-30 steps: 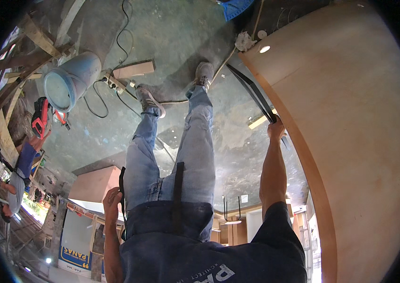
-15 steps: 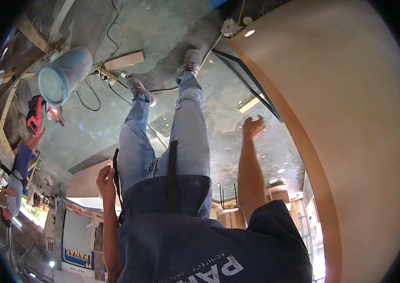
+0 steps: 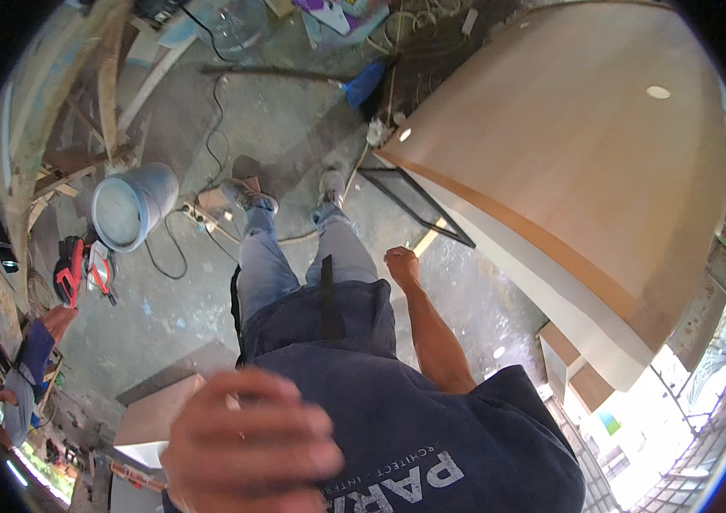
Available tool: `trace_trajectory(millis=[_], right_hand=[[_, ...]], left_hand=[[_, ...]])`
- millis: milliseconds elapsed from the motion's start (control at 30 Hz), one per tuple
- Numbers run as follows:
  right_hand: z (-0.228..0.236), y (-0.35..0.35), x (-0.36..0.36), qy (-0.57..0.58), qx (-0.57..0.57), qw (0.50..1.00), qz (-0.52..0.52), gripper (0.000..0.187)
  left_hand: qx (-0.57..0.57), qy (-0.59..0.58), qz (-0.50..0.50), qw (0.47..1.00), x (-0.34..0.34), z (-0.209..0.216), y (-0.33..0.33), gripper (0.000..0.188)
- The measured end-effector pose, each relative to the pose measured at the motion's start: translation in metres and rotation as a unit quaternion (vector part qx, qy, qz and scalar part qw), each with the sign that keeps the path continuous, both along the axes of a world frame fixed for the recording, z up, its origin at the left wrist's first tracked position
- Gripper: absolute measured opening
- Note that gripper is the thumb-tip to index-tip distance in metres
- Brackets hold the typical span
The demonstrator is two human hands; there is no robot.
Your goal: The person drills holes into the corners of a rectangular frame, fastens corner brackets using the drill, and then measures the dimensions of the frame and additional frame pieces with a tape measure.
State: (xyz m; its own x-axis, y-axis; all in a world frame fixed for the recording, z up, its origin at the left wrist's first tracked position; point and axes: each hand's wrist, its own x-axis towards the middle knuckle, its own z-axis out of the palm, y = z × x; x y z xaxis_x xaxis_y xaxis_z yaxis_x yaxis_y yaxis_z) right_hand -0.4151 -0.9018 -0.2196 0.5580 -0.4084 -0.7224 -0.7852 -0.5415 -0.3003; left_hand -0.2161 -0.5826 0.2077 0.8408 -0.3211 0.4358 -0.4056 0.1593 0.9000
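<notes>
My left hand [image 3: 247, 440] is raised close before my chest, large and blurred by motion. Its fingers are too smeared to read, and I see nothing in them. Farther out, by my right thigh, hangs my right hand [image 3: 401, 263] with its fingers curled in and no object showing. It is nearest to the large wooden panel [image 3: 551, 162], a light board with round holes and a brown edge. A black metal frame [image 3: 423, 205] sits beneath the panel's near edge, and a wood strip [image 3: 429, 238] lies on the floor there.
A blue-grey drum [image 3: 121, 214] stands at left, with a red-and-black power tool [image 3: 70, 272] beside it. Cables [image 3: 177, 269] run over the floor near my feet. A pale box-like cabinet [image 3: 145, 423] is at lower left. Another person [image 3: 25, 385] sits at the far left.
My left hand has risen from beside my hip to before my chest. My right hand has drawn inward and its fingers have curled. The view has shifted, showing more of the panel.
</notes>
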Motion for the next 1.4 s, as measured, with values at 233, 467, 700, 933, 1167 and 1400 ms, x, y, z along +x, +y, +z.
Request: trace_trajectory(millis=[233,467,700,933,1167,1400], right_hand=[[-0.013,0.039,0.071,-0.151,0.039,0.986,0.066,0.021],[-0.002,0.146,0.165,-0.166,0.009,0.984,0.058,0.021],[0.032,0.211,0.271,-0.193,0.069,0.978,0.035,0.022],[0.088,0.295,0.373,-0.42,0.027,0.895,0.145,0.023],[0.161,0.368,0.531,-0.592,0.097,0.756,0.262,0.031],[0.252,0.437,0.673,-0.57,0.034,0.675,0.468,0.061]], left_hand=[[0.029,-0.179,-0.028,0.983,0.001,0.068,0.097,0.028],[0.102,-0.267,0.151,0.946,0.001,0.097,0.196,0.017],[0.135,-0.421,0.274,0.854,0.044,0.082,0.236,0.025],[0.175,0.045,0.328,0.927,0.111,0.015,0.285,0.021],[0.176,0.225,0.551,0.784,0.227,-0.123,0.383,0.014],[0.439,0.237,0.646,0.577,0.308,-0.212,0.496,0.039]])
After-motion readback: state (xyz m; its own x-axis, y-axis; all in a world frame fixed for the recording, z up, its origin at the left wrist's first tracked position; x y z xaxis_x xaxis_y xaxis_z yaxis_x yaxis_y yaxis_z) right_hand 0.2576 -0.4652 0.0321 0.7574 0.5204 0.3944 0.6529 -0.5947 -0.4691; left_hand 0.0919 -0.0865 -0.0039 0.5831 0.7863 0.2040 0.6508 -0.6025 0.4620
